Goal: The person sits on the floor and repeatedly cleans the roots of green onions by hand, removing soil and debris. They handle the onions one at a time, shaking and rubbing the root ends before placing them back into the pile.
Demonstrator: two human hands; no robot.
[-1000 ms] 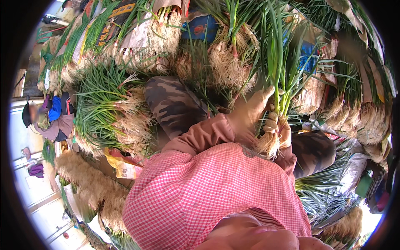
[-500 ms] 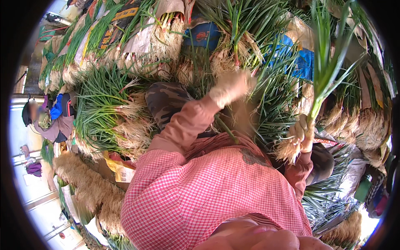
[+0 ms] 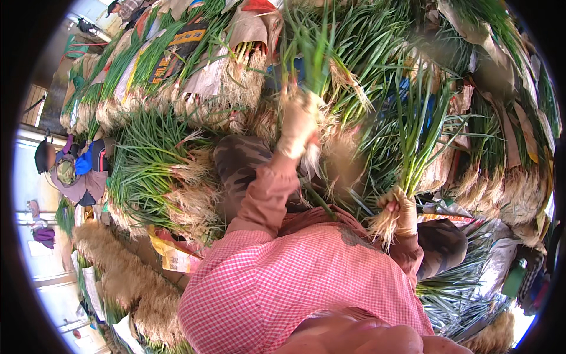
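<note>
I sit among heaps of green onions with pale hairy roots. My left hand (image 3: 296, 125), in a pale glove, is stretched out ahead and closed around a small bunch of green onions (image 3: 311, 56) whose leaves point up and whose roots hang below the fist. My right hand (image 3: 405, 213), also gloved, grips a second bunch of green onions (image 3: 420, 138) just above its roots, held upright by my right knee. The pink checked shirt (image 3: 295, 283) fills the lower middle.
Stacked bundles of green onions (image 3: 154, 177) lie at left, and more wrapped in paper and sacking (image 3: 194, 76) lie ahead and at right. Brown trouser knees (image 3: 236, 162) show beneath my arms. Hanging bags and clothes (image 3: 73, 168) are at far left.
A second ago both hands were together on one bunch at the right. The left hand then reached forward into the pile and now holds up a bunch of its own; the right bunch moved slightly right.
</note>
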